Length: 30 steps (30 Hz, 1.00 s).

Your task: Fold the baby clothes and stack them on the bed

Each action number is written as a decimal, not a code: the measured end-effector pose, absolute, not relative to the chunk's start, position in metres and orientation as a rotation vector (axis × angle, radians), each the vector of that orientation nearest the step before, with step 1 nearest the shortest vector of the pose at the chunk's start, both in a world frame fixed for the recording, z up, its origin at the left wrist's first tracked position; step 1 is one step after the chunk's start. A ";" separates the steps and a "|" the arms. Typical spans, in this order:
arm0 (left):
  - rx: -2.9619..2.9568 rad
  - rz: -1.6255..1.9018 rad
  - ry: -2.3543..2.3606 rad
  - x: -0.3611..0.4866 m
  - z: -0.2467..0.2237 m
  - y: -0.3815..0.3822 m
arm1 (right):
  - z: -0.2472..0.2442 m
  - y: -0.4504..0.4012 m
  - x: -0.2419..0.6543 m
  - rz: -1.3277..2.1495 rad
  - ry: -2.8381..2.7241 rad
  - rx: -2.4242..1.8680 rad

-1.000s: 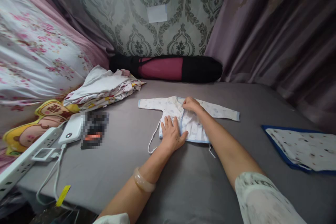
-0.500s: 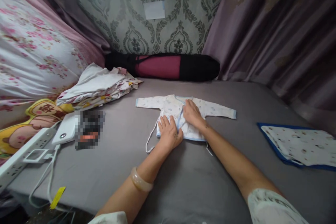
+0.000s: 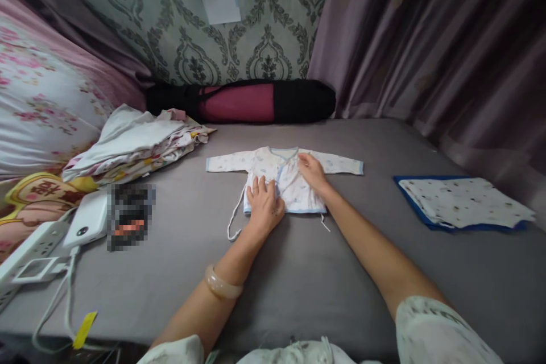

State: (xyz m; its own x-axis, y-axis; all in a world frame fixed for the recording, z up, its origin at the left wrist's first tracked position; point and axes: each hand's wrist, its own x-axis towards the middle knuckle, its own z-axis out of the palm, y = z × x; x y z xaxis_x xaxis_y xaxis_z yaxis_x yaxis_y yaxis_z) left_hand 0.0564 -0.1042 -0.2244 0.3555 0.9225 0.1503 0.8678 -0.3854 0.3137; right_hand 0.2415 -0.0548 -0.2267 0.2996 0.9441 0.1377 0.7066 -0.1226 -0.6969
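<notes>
The left grip (image 3: 265, 203) lies spread on the little shirt (image 3: 294, 192), maybe to stop slipping. From here, I can't tell if the right grip (image 3: 312, 172) pinches.

Patterned wallpaper (image 3: 191, 45) and curtains (image 3: 405, 40) show a home.

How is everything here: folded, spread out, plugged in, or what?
Baby shirt: laid out, sleeves spread
Left hand: flat on the shirt
Right hand: fingers bent, on the shirt
Patterned cloth: folded
Fabric pile: rumpled
Power bank: cable plugged in
Power strip: some sockets free
Black-and-pink bag: lying lengthwise
</notes>
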 end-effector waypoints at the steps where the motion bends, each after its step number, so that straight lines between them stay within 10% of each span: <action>1: 2.456 0.496 1.598 0.056 -0.225 -0.104 | -0.225 -0.061 0.254 0.420 -1.398 -1.943; 30: 2.544 0.384 1.428 0.053 -0.227 -0.097 | -0.199 -0.147 0.234 0.300 -1.577 -2.563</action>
State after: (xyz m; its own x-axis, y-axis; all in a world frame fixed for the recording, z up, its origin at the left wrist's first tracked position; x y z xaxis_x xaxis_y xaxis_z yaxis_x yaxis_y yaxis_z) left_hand 0.0533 -0.0968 -0.2271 0.4997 0.8567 0.1277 0.8050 -0.5137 0.2966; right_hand 0.2335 -0.1468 -0.1992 0.4382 0.8925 -0.1066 0.8692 -0.4510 -0.2026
